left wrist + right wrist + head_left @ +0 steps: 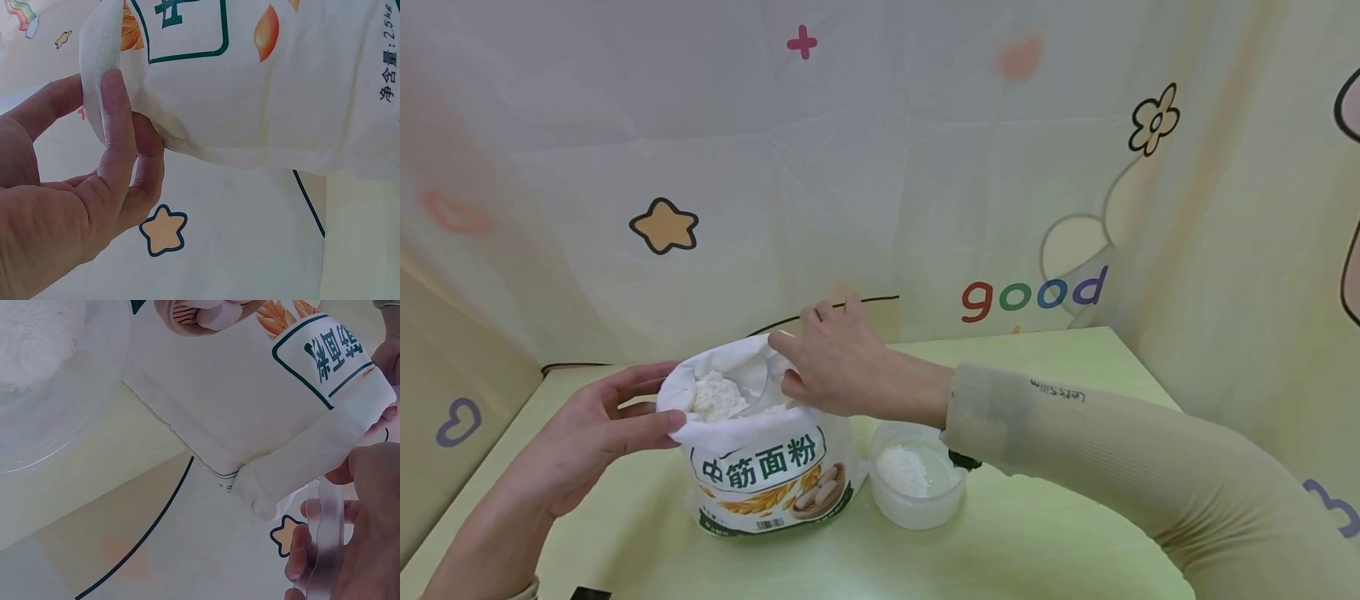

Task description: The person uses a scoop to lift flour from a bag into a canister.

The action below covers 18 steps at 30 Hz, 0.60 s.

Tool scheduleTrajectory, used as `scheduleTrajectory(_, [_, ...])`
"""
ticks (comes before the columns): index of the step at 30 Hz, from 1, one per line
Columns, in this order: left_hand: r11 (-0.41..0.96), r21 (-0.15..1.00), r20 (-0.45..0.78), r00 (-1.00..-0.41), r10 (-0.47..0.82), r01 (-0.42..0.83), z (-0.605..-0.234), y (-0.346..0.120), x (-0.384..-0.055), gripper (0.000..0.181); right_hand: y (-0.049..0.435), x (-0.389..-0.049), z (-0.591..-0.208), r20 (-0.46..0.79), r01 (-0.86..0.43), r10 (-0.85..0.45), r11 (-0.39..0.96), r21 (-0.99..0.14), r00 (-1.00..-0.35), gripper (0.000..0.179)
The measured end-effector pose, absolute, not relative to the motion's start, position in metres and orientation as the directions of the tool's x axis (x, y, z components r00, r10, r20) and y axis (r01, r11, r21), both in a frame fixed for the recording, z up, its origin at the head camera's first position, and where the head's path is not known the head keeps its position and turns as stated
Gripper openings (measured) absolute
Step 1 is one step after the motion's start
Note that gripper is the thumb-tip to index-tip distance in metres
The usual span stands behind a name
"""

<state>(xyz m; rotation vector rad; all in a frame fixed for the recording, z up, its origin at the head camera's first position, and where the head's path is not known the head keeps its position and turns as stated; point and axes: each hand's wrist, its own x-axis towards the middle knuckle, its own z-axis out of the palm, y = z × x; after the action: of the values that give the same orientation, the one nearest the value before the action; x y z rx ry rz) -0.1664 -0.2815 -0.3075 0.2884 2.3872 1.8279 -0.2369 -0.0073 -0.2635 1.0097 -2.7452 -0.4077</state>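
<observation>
An upright white flour bag point(760, 475) with a rolled-down rim stands on the table, with white flour point(718, 396) showing inside. My left hand point(606, 421) pinches the near-left part of the rolled rim point(100, 81) between thumb and fingers. Over the bag's right side, my right hand point(838, 362) grips a clear plastic scoop point(326, 540) by its long part. Its lower end is inside the bag mouth, partly hidden by the rim and flour. A round translucent bowl point(917, 508) sits right of the bag with a small heap of flour point(904, 471) in it.
The light green table point(1037, 533) bears the bag and bowl. Behind it hangs a printed curtain point(850, 167), close to the table's back edge. My right forearm point(1075, 442) reaches across above the table, just past the bowl.
</observation>
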Motion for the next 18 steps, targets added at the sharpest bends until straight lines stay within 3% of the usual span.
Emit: scheduleTrajectory(18, [0.240,0.967,0.032,-0.975,0.218,0.085,-0.3077,-0.2829,-0.1669,0.066,0.0002,-0.2409,-0.2640,0.071,-0.634,-0.654,0.750,0.188,-0.753,0.030])
